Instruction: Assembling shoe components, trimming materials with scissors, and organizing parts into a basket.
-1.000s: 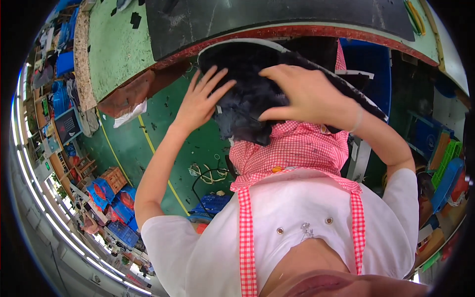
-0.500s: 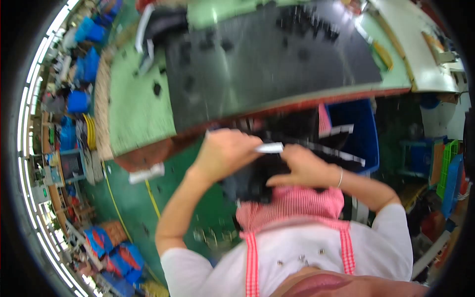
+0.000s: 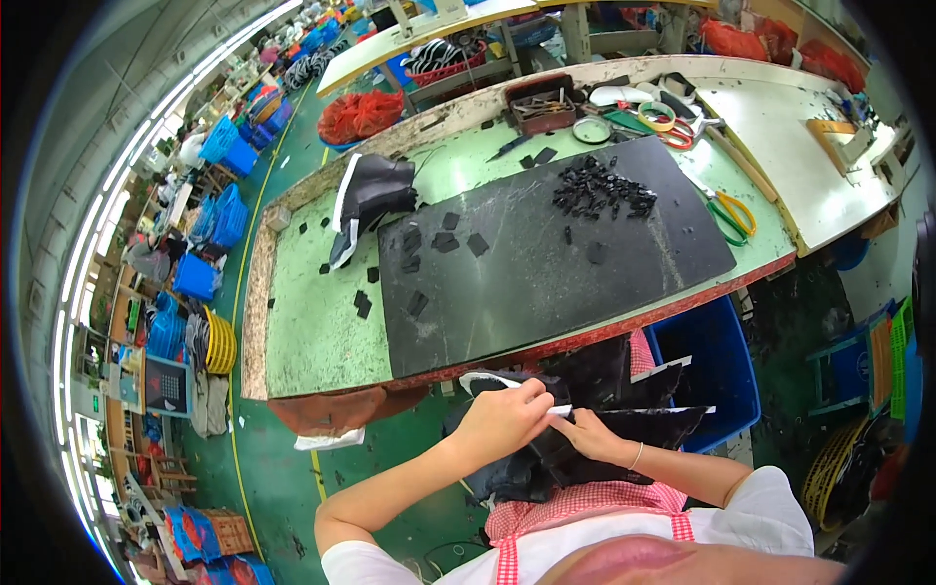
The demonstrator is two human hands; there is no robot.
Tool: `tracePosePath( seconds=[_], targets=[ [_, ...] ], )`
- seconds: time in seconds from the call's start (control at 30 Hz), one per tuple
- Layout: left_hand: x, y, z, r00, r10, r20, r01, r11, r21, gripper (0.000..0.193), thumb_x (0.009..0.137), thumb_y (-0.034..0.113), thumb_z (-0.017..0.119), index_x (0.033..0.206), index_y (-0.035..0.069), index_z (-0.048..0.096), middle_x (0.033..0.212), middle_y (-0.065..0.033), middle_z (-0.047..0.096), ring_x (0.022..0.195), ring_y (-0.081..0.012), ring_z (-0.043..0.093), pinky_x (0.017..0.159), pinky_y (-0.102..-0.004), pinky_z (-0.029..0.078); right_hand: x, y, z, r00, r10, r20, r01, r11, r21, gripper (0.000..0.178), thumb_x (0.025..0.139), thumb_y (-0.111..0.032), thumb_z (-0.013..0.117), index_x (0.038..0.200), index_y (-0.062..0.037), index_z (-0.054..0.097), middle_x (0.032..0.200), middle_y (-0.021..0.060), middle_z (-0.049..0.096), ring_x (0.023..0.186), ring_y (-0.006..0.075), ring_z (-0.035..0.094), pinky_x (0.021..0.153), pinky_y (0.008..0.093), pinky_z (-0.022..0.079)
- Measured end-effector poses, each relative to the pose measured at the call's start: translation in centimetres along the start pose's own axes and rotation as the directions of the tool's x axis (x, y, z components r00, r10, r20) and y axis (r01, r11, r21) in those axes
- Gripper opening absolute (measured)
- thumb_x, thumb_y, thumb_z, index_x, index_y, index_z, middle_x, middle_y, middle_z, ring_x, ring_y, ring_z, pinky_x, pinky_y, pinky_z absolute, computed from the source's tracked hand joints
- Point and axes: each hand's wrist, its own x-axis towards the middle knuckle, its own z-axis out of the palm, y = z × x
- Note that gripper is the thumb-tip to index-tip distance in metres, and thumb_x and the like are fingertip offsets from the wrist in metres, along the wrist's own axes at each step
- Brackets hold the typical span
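Note:
My left hand (image 3: pixel 509 417) is closed, pinching the edge of a black boot upper (image 3: pixel 554 450) with white strips along its edges. My right hand (image 3: pixel 597 438) is closed on the same piece, its fingertips close to the left ones. A short bit of white strip shows between the two hands. The upper lies over my lap at the table's near edge; its lower part is partly hidden by my hands. More black pieces with white edges (image 3: pixel 658 426) lie just right of it, beside a blue bin (image 3: pixel 746 380).
A black mat (image 3: pixel 546 263) covers much of the green table (image 3: pixel 312 341). On it sit a pile of small black parts (image 3: pixel 600 188) and several black patches (image 3: pixel 446 241). Another black boot upper (image 3: pixel 380 185), yellow-handled scissors (image 3: pixel 736 216) and a tool box (image 3: pixel 542 107) are on the table.
The view has tilted up, showing more of the table's far side. My hands have come closer together on the upper, and less white strip shows between them.

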Motion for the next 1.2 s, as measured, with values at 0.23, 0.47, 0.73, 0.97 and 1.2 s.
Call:
tracePosePath(
  seconds=[0.23,0.47,0.73,0.97,1.2],
  targets=[
    [0.4,-0.9,-0.1,0.922,-0.385,0.026,0.375,0.877,-0.3,0.019,0.079,0.018,0.067,0.09,0.006,0.056,0.076,-0.009,0.055,0.071,-0.0258,0.058,0.063,-0.0365,0.046,2.5,-8.0,-7.2,0.852,-0.231,0.47,0.414,0.848,-0.332,0.032,0.083,-0.034,0.064,0.083,-0.002,0.063,0.079,0.018,0.064,0.07,0.034,0.064,0.067,0.0397,0.05],
    [0.4,-2.4,-0.5,0.89,-0.409,0.203,0.45,0.708,-0.544,0.032,0.083,0.005,0.063,0.115,0.011,0.06,0.086,-0.0036,0.052,0.067,-0.0111,0.063,0.053,-0.0233,0.054,12.0,-11.2,-15.6,0.819,-0.492,-0.297,0.401,0.859,-0.317,0.014,0.085,-0.008,0.062,0.097,-0.0004,0.06,0.076,0.0053,0.062,0.064,0.0125,0.059,0.058,0.0264,0.05],
    [0.0,-3.2,1.5,0.943,-0.328,0.056,0.299,0.759,-0.579,0.018,0.08,0.006,0.065,0.095,0.005,0.055,0.074,-0.007,0.06,0.055,-0.016,0.061,0.052,-0.0281,0.049,17.2,-12.2,-16.2,0.804,-0.515,-0.298,0.138,0.649,-0.748,0.018,0.073,-0.016,0.071,0.081,-0.004,0.062,0.076,0.0104,0.063,0.075,0.0279,0.063,0.068,0.038,0.05],
    [-0.6,-3.7,1.5,0.915,-0.404,-0.004,0.348,0.792,-0.501,0.019,0.079,0.012,0.067,0.093,0.002,0.059,0.073,-0.0101,0.064,0.067,-0.0225,0.064,0.065,-0.0331,0.049,14.8,-14.1,-15.5,0.897,-0.395,-0.197,0.266,0.841,-0.471,0.013,0.077,-0.009,0.067,0.087,-0.0013,0.064,0.07,0.0061,0.064,0.067,0.0134,0.063,0.063,0.0272,0.051],
    [0.0,-3.6,0.3,0.886,-0.43,-0.172,0.315,0.832,-0.457,0.011,0.077,0.01,0.072,0.079,0.001,0.065,0.079,-0.0052,0.062,0.067,-0.0137,0.057,0.06,-0.0252,0.046,6.4,-11.8,-9.2,0.952,-0.151,0.265,0.109,0.98,0.168,0.014,0.084,-0.008,0.066,0.096,0.0002,0.065,0.083,0.0029,0.065,0.072,0.0073,0.061,0.062,0.0209,0.052]
  ],
)
